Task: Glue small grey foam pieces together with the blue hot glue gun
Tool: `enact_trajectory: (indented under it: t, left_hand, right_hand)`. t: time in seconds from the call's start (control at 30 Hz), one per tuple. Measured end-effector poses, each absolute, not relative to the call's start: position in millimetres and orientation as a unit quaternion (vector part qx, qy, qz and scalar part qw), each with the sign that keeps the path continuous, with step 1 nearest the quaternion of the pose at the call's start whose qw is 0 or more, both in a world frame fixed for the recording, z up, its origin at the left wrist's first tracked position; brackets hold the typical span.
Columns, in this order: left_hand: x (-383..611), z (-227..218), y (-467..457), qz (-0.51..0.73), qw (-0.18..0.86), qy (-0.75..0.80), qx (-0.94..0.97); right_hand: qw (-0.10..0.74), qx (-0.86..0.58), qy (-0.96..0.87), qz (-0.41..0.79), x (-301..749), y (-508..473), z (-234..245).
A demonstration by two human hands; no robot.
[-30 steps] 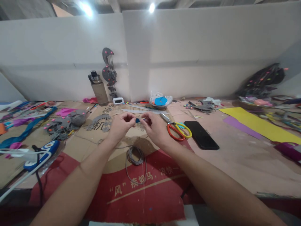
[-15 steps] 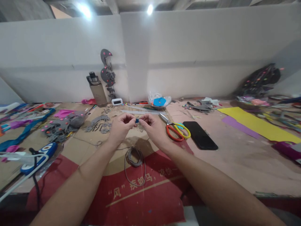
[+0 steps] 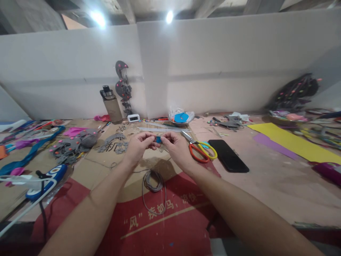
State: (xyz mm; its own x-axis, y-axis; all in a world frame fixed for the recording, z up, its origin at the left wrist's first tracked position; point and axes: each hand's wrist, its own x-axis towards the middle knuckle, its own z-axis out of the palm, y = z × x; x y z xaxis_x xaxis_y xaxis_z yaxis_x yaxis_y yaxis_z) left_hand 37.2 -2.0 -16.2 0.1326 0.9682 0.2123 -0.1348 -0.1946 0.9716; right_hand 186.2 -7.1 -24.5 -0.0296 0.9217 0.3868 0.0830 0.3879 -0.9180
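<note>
My left hand (image 3: 138, 146) and my right hand (image 3: 177, 147) meet over the cardboard, fingertips pinched together on a small blue piece (image 3: 158, 139) between them. Both hands are closed around it. Just below the hands a coil of grey wire (image 3: 153, 179) lies on the cardboard and its loose loop trails onto the red printed sheet (image 3: 165, 217). Scissors with a red and a yellow handle (image 3: 200, 149) lie right of my right hand, blades pointing away.
A black phone (image 3: 228, 155) lies beside the scissors. Grey cut-out shapes with pink dots (image 3: 71, 144) lie at the left, a glue gun (image 3: 44, 176) nearer. A bottle (image 3: 112, 105), a small white clock (image 3: 133, 117) and a bowl with blue pieces (image 3: 181, 117) stand by the wall. Yellow and purple sheets (image 3: 290, 142) lie at the right.
Both hands keep their pinch on the blue piece with only slight finger movement. The view has tilted a little, so everything sits slightly lower in frame.
</note>
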Motion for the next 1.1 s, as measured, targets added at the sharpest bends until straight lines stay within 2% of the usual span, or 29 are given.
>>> enact_trajectory:
  t: [0.13,0.3,0.4,0.53,0.6,0.67,0.77,0.83,0.93,0.97,1.0,1.1]
  left_hand:
    - [38.1,-12.3,-4.2,0.541,0.510,0.382,0.548]
    - [39.3,-7.2,-8.1,0.504,0.418,0.435,0.617]
    - [35.1,-6.6,-7.9,0.507,0.319,0.469,0.649]
    - [16.8,-9.8,2.7,0.515,0.103,0.500,0.689]
    - [4.4,-10.8,12.1,0.543,0.052,0.511,0.664]
    - [-7.8,-10.3,22.6,0.605,0.089,0.509,0.606]
    - [-22.7,-7.2,36.3,0.734,0.244,0.434,0.462]
    - [-29.1,-4.9,41.7,0.781,0.351,0.378,0.352]
    - [-31.4,-3.4,42.8,0.786,0.432,0.343,0.278]
    - [-30.2,-3.4,41.7,0.780,0.443,0.342,0.280]
    - [-28.3,-3.7,40.2,0.772,0.450,0.343,0.289]
    - [-20.2,-5.1,35.3,0.752,0.458,0.344,0.327]
  right_hand:
    - [0.563,-0.403,-0.624,0.362,187.5,-6.1,-25.7]
    - [0.549,-0.410,-0.643,0.343,187.4,-7.5,-26.4]
    - [0.535,-0.417,-0.655,0.332,186.4,-5.2,-30.5]
    - [0.498,-0.402,-0.700,0.317,183.2,-3.3,-37.3]
    - [0.474,-0.377,-0.747,0.273,180.4,-10.5,-35.3]
    - [0.450,-0.327,-0.805,0.207,177.5,-24.4,-28.2]
    - [0.376,-0.213,-0.897,0.090,176.6,-46.3,-12.5]
    - [0.376,-0.194,-0.904,0.056,181.5,-50.0,-4.1]
    - [0.453,-0.335,-0.822,0.077,198.7,-30.7,-2.0]
    - [0.442,-0.407,-0.797,0.065,206.1,-19.6,-4.8]
    - [0.410,-0.479,-0.775,0.040,213.6,-7.8,-9.2]
    - [0.240,-0.625,-0.742,0.004,232.2,21.1,-28.3]
